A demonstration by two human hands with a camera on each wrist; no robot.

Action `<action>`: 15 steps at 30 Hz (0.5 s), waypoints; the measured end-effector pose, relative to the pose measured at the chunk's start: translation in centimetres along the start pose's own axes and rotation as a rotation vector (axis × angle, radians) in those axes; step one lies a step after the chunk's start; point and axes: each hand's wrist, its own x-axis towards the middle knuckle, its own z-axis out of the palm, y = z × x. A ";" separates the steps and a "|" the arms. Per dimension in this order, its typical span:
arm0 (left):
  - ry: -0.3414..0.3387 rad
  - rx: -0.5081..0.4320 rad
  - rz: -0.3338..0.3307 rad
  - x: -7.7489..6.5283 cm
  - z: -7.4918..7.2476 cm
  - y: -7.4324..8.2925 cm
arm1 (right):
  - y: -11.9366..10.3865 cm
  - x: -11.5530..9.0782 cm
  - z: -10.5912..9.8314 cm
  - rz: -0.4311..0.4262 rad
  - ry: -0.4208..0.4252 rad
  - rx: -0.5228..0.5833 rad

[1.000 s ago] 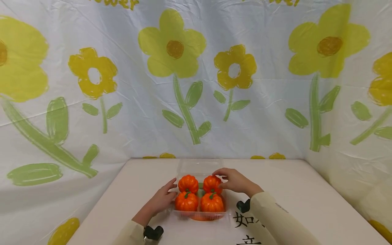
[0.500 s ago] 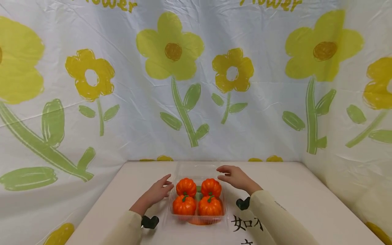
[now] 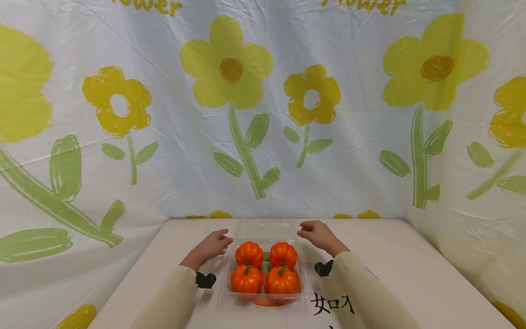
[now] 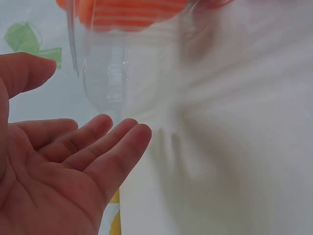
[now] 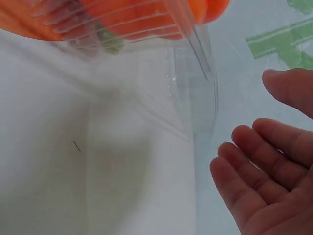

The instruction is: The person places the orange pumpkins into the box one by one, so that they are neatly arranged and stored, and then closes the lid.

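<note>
A clear plastic clamshell box (image 3: 302, 278) stands on the table with several orange toy pumpkins (image 3: 246, 279) inside, set in two rows. Its transparent lid (image 3: 267, 230) is folded back on the far side. My left hand (image 3: 212, 245) is just off the lid's left corner, fingers extended and nothing in them. Opposite it, my right hand (image 3: 319, 235) hovers by the lid's right corner, also holding nothing. Both wrist views show relaxed fingers, the left hand (image 4: 73, 166) and the right hand (image 5: 274, 171) each near the lid's edge (image 5: 203, 93).
The pale table (image 3: 382, 260) carries black written characters (image 3: 330, 303) right of the box. A white curtain (image 3: 353, 183) printed with yellow flowers hangs behind and at both sides. A dark wrist strap piece (image 3: 205, 280) sits at each sleeve.
My right hand has left the far right pumpkin and moved back toward the lid's right corner. My left hand has drawn away from the box's left side and moved farther up toward the lid.
</note>
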 end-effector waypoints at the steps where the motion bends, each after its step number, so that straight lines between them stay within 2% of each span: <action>1: 0.003 -0.004 -0.007 0.2 -0.1 0.0 | 0.0 0.1 0.0 0.011 -0.004 0.004; 8: -0.027 -0.005 -0.039 1.3 -0.4 0.3 | 0.4 0.6 0.5 0.099 -0.002 0.012; 15: -0.028 0.000 -0.066 2.1 0.1 0.0 | 0.7 0.8 1.3 0.171 -0.031 0.050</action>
